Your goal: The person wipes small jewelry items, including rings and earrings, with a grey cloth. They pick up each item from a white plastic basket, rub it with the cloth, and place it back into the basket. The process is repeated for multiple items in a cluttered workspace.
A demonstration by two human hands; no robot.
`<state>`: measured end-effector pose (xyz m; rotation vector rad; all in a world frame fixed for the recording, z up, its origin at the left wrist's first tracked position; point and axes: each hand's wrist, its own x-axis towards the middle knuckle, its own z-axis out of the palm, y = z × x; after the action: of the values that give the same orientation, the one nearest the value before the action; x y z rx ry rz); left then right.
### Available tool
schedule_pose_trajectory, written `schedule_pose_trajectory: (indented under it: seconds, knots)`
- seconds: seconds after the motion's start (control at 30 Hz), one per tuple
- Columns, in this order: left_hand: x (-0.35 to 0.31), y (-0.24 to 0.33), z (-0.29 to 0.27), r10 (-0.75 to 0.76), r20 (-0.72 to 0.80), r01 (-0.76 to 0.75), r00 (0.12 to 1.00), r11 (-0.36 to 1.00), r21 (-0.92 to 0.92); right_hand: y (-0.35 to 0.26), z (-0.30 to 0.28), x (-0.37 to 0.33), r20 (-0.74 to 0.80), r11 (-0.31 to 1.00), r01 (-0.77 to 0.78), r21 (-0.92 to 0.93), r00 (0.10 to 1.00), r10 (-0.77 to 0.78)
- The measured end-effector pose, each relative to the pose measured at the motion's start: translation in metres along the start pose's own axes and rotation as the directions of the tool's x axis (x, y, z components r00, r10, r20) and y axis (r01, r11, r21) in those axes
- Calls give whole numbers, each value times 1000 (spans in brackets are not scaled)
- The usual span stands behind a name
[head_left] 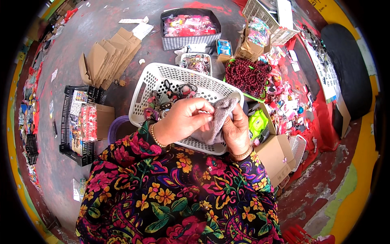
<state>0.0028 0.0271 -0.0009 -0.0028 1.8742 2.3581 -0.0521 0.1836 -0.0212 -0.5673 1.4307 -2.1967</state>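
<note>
A fuzzy grey-mauve knitted piece [222, 118], folded over on itself, is gripped between the thumb and fingers of my right hand [237, 132]. My left hand [183, 121] is closed in a pinch right beside the piece's left edge. Whatever lies between that thumb and forefinger is too small to make out. Both hands are above the near right part of a white perforated plastic basket [137, 97]. In the basket lies a heap of hair ties [187, 89], dark, grey and pink, partly hidden by my left hand.
Beyond the basket stand a small white basket of trinkets [196, 55] and a checked bin of pink packets [166, 42]. Dark red beads [248, 75] and an open cardboard box [274, 158] are at right. A black crate [65, 134] and folded cardboard [109, 57] sit left.
</note>
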Motion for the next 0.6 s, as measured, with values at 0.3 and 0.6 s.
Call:
schedule_pose_trajectory:
  seconds: [0.3,0.6]
  knots:
    - [1,0,-1,-65,59,66,996,998,-22,12,-20,3,-25,948,-190,256,979,203]
    - [-1,-2,-13,-192,90,212,977,884,-417,3,-18,2,183,923,-230,309,967,179]
